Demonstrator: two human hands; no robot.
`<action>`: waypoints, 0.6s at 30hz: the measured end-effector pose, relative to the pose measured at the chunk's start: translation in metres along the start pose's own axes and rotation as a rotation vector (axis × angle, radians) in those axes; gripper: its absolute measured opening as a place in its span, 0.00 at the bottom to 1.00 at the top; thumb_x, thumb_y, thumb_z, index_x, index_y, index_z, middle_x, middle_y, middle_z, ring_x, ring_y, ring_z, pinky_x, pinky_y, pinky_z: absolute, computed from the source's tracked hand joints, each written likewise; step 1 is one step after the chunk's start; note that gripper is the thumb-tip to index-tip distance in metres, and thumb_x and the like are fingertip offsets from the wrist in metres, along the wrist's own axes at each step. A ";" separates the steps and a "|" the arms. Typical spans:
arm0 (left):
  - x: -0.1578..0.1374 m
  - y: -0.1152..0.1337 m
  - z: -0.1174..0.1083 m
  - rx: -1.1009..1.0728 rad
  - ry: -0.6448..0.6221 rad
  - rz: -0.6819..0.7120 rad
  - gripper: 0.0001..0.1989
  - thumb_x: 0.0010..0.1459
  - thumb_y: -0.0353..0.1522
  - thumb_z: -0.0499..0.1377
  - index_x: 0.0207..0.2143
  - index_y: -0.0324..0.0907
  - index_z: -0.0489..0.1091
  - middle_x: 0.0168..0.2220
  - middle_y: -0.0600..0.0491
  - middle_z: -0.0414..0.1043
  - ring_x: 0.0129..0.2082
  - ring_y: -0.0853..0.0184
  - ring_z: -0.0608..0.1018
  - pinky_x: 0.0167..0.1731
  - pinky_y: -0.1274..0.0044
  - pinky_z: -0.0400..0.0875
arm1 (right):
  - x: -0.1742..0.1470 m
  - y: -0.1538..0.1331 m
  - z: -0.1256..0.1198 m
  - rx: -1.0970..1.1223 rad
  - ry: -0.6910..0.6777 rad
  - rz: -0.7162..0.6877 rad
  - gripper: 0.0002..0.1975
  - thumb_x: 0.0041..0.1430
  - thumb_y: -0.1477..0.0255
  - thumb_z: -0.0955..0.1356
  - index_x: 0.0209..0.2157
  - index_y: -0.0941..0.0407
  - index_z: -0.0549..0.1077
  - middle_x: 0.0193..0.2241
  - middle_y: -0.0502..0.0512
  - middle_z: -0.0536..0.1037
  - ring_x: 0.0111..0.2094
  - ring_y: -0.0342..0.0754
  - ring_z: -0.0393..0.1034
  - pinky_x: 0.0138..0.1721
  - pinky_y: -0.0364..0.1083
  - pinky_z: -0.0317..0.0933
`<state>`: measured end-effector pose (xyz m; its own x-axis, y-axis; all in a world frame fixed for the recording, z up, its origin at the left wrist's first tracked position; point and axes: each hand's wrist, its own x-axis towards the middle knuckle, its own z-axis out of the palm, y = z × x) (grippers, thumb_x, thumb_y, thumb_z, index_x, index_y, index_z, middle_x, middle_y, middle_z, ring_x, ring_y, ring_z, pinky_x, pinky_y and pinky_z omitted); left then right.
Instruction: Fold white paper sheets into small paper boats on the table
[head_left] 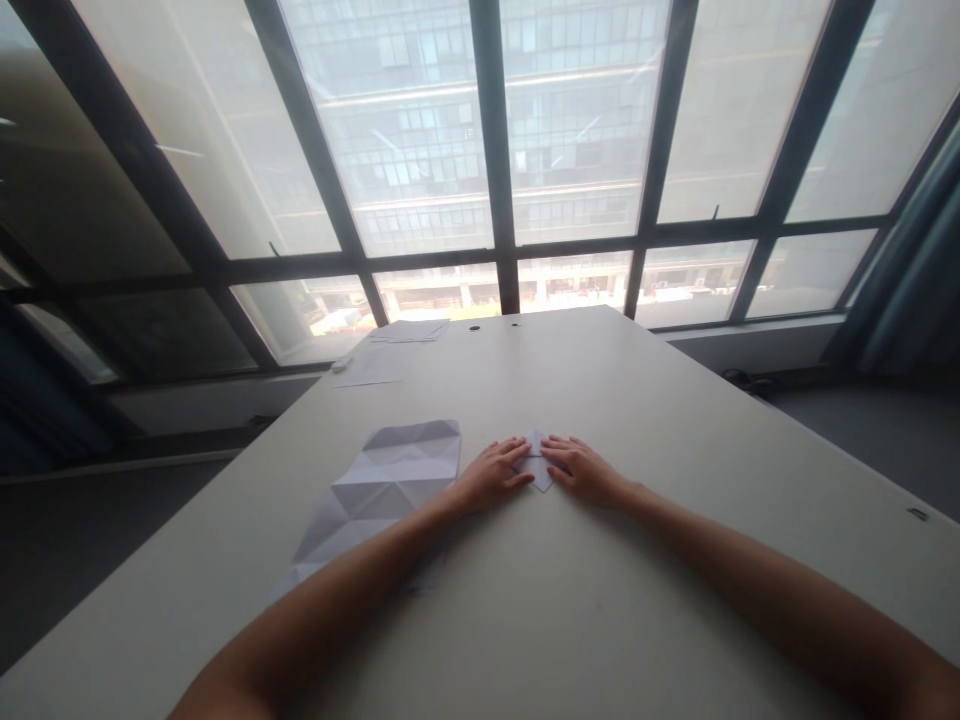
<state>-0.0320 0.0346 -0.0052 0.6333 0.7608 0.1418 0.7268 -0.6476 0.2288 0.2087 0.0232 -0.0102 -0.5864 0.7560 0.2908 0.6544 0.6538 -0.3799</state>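
A small folded piece of white paper lies on the white table, its lower end coming to a point. My left hand rests on its left side, fingers stretched out and flat. From the other side my right hand presses on its right edge, also with extended fingers. A crease runs across the paper between the two hands. Left of my left hand lies a larger creased sheet of paper, unfolded and partly covered by my left forearm.
Flat paper sheets lie at the table's far left, with a small white object beside them. Two dark holes show near the far edge of the table. Beyond stand tall windows; a curtain hangs at the right.
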 end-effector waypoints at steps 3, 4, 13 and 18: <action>0.000 0.000 -0.001 0.012 -0.013 0.025 0.28 0.67 0.47 0.47 0.65 0.46 0.57 0.66 0.47 0.54 0.66 0.58 0.56 0.64 0.65 0.51 | 0.001 -0.001 -0.002 -0.016 -0.026 0.022 0.24 0.65 0.69 0.61 0.62 0.52 0.64 0.62 0.57 0.63 0.65 0.53 0.53 0.64 0.58 0.45; 0.000 0.000 -0.001 0.018 -0.028 0.028 0.28 0.68 0.46 0.45 0.65 0.46 0.56 0.67 0.47 0.52 0.67 0.58 0.55 0.64 0.64 0.50 | 0.001 -0.001 -0.002 -0.019 -0.035 0.026 0.24 0.65 0.69 0.61 0.62 0.52 0.63 0.63 0.58 0.63 0.65 0.53 0.53 0.64 0.59 0.45; -0.002 0.003 -0.005 0.075 -0.146 -0.011 0.32 0.66 0.52 0.41 0.68 0.53 0.44 0.71 0.48 0.32 0.69 0.53 0.39 0.63 0.55 0.37 | 0.000 -0.006 -0.007 -0.100 -0.070 0.021 0.25 0.68 0.62 0.58 0.64 0.52 0.59 0.64 0.58 0.60 0.65 0.54 0.52 0.63 0.58 0.44; -0.003 0.005 -0.004 0.092 -0.095 -0.034 0.29 0.68 0.49 0.38 0.67 0.53 0.50 0.70 0.48 0.39 0.69 0.53 0.40 0.63 0.53 0.41 | -0.001 -0.012 -0.011 -0.187 -0.074 0.005 0.25 0.69 0.59 0.56 0.63 0.52 0.61 0.63 0.61 0.62 0.62 0.56 0.56 0.62 0.58 0.46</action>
<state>-0.0314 0.0293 -0.0005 0.6272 0.7777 0.0424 0.7667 -0.6261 0.1419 0.2063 0.0152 0.0034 -0.6117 0.7594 0.2216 0.7306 0.6497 -0.2099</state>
